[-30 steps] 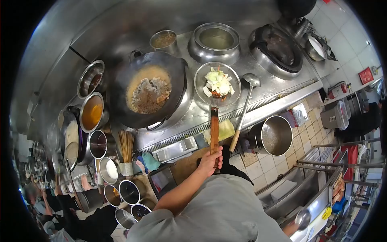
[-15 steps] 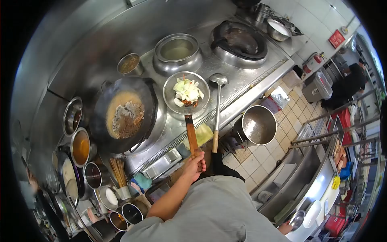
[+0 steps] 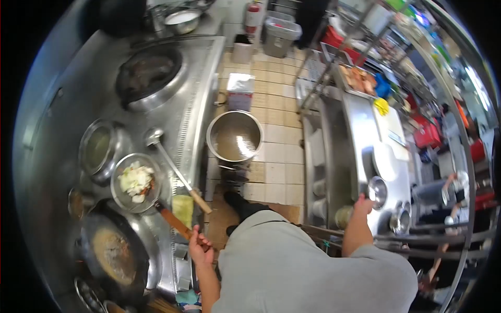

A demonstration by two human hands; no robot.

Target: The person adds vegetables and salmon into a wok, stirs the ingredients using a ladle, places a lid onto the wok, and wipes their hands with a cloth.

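Observation:
My left hand (image 3: 200,248) is closed round the end of the wooden handle (image 3: 176,223) of a strainer. The strainer (image 3: 121,197) holds pale cut vegetables (image 3: 136,180) with some orange-brown pieces and rests on the steel stove top. A ladle (image 3: 166,154) with a wooden grip lies beside it. Below the strainer in view is a wok (image 3: 134,237) with brownish liquid and foam. Out to the right, my right hand (image 3: 364,204) grips the rim of a small metal bowl (image 3: 378,193) at the counter.
A covered-looking dark wok (image 3: 148,73) and a round steel pot (image 3: 99,148) stand on the stove. A large pot (image 3: 235,136) is by the stove's edge above the tiled floor (image 3: 279,125). Metal bars (image 3: 334,233) cross near my right arm. Other people's arms (image 3: 438,258) show at the far right.
The view has swung right, so the stove now lies at the left and the right counter is in full view. My left hand still holds the strainer; my right arm shows more, still at the bowl.

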